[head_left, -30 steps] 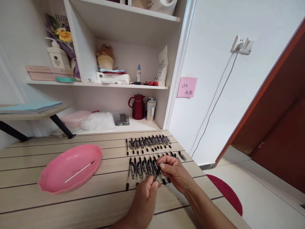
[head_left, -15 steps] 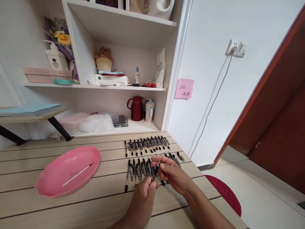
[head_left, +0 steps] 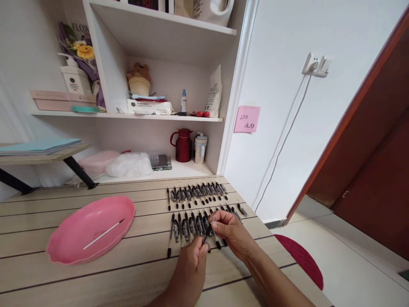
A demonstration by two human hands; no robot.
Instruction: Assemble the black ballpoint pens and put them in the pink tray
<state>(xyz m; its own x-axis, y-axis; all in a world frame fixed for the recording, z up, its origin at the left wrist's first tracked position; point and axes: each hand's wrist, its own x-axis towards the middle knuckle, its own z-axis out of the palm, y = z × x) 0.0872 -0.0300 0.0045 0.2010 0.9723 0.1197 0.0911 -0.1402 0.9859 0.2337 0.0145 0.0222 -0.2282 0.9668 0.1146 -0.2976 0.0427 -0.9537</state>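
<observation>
My left hand (head_left: 193,262) is closed around the lower part of a black pen (head_left: 208,230), which points up and to the right above the table. The fingers of my right hand (head_left: 232,233) pinch the pen's upper end, where a small silvery tip shows. Beneath and beyond both hands lies a near row of black pens (head_left: 185,226) with their clear-and-black caps between them. Farther back runs a second row of pens and caps (head_left: 198,194). My hands hide part of the near row.
To the left, a pink scalloped tray (head_left: 64,251) holds a white pen refill (head_left: 102,235) with a dark tip. Behind the table, a shelf carries a red jug (head_left: 183,146), a cup (head_left: 200,148) and a plastic bag (head_left: 129,165). The table's right edge slopes beside a red mat (head_left: 302,260).
The fingers of my right hand have drawn together onto the pen's tip end and shifted slightly right, uncovering more of the near row. My left hand keeps its hold almost unmoved.
</observation>
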